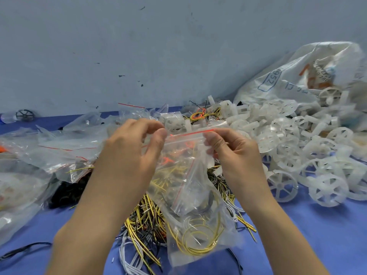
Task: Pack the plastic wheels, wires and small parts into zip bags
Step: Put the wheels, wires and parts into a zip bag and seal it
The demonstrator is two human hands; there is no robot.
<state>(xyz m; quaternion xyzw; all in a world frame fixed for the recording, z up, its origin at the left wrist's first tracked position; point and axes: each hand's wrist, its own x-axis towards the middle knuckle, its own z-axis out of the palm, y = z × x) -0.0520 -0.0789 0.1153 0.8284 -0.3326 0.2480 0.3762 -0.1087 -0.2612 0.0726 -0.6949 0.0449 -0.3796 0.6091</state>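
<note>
Large white woven plastic sack [288,64], far right, against the wall: blue digits "952" inside a blue rounded frame, printed sideways. A leading digit is lost in a crease. Other blue characters and orange print on the same sack are too blurred to read.

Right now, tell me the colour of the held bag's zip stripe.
Red: the stripe atop the zip bag; head view.

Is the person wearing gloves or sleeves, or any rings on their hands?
No. The left hand and right hand are both bare: no gloves, no rings. The forearms are bare too, with no sleeve, watch or bracelet in view.
</note>
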